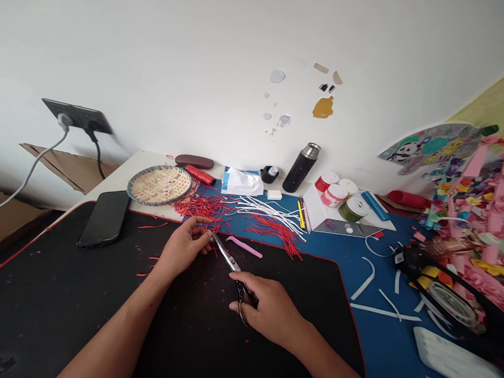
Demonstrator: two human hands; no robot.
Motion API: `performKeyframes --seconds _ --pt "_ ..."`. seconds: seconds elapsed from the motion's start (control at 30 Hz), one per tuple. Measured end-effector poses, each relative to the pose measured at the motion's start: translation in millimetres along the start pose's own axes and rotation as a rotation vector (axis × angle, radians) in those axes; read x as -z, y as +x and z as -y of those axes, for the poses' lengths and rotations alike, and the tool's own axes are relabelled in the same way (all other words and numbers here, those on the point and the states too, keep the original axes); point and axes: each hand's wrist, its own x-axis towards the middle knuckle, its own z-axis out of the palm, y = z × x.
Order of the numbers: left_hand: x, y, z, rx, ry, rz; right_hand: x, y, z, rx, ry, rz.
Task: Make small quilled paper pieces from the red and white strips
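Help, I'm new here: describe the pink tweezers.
Over the black mat, the right hand holds scissors. Just right of their blades, near the mat's far edge, lie the tweezers: slim, curved-tipped and pink, unlike the red strings beyond.

Both forearms are bare and slant inward over the mat (181,330). The left forearm (123,311) is the more stretched out, bringing the left hand (184,244) near the mat's far edge. Its wrist (164,268) is nearly straight, the fingers bend to the right, and the left thumb (204,241) comes toward the index finger in a pinch-like pose. The right forearm (324,351) comes in by the mat's right edge. The right hand (268,305), farther from the far edge, is back up in a closed grip, right index finger (249,278) forward, right thumb (241,311) apart from it, remaining fingers mostly hidden.
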Motion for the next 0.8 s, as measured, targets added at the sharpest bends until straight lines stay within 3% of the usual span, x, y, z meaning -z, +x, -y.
performKeyframes --seconds 0.8 --pt "-1.1 2.1 2.4 -0.015 0.038 -0.001 -10.9 -3.2 -2.8 -0.079 0.126 -0.025"
